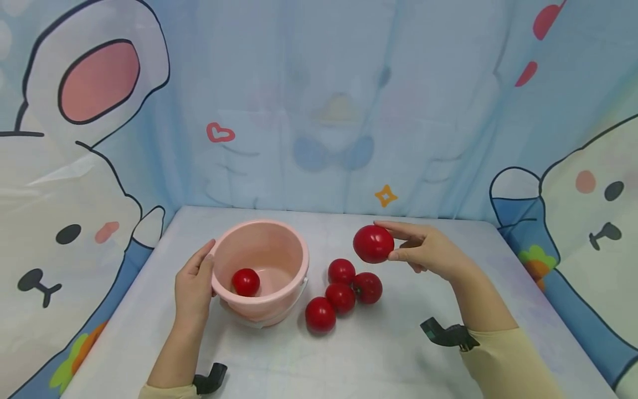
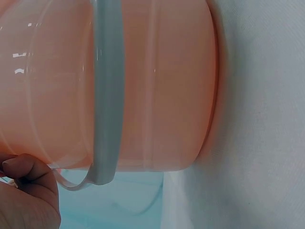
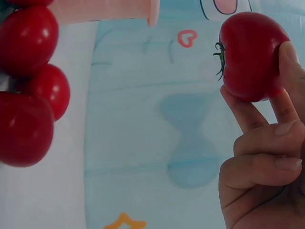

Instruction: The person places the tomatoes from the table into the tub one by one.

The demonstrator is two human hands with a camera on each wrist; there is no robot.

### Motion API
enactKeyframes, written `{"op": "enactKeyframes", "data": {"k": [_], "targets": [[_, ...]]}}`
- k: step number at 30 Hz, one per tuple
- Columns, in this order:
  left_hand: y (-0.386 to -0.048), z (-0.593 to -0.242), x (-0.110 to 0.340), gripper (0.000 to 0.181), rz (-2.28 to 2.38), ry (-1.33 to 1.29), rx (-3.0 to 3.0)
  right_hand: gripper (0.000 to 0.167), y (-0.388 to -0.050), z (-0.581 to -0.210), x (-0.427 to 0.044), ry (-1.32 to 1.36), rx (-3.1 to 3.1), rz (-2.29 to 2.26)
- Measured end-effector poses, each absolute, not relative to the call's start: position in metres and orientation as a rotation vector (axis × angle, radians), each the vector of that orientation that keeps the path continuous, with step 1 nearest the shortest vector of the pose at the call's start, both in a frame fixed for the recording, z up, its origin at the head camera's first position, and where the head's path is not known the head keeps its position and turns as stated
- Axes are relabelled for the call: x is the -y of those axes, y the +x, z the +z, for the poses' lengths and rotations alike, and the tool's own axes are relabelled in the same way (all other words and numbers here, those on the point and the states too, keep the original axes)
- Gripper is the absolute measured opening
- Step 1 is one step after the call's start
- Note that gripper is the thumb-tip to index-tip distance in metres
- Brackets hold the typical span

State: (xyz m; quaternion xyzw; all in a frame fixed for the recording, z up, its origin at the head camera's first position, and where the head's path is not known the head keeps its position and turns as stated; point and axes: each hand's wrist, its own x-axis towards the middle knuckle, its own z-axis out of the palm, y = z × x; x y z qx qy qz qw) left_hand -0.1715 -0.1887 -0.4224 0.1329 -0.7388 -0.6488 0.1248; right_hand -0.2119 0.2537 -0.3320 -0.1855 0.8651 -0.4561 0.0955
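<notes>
A pink bucket (image 1: 284,310) with a pale handle (image 2: 108,90) stands upright on the left of the table. One tomato (image 1: 246,282) lies inside it. My left hand (image 1: 194,288) grips the bucket's rim on its left side, thumb and fingers about the edge. Above the table, right of the bucket, my right hand (image 1: 428,249) pinches a red tomato (image 1: 372,244) between thumb and fingers. The right wrist view shows the green stem of this held tomato (image 3: 255,57). Several more tomatoes (image 1: 340,297) sit clustered on the table between bucket and right hand.
A white cloth covers the table (image 1: 399,360). Behind it hangs a light blue curtain (image 1: 339,111) printed with cartoon animals, a heart and a star. Dark wrist-camera mounts (image 1: 448,335) stick out from both sleeves.
</notes>
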Motion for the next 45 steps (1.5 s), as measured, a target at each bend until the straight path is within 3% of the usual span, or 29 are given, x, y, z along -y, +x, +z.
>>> {"op": "enactKeyframes", "data": {"k": [13,27,37,45], "targets": [[-0.172,-0.421,0.187,0.041,-1.893,0.392,2.144,0.058,-0.252,-0.299,-0.216,-0.655,-2.520,-1.265],[-0.172,-0.423,0.189,0.040,-1.911,0.391,2.147,0.053,-0.312,-0.264,-0.122,-0.859,-2.360,-1.000],[-0.172,-0.425,0.187,0.042,-1.933,0.404,2.119,0.046,-0.325,-0.269,-0.034,-0.942,-2.172,-0.797],[-0.172,-0.427,0.177,0.044,-1.923,0.392,2.135,0.043,-0.325,-0.295,-0.003,-0.869,-2.077,-0.649]]}}
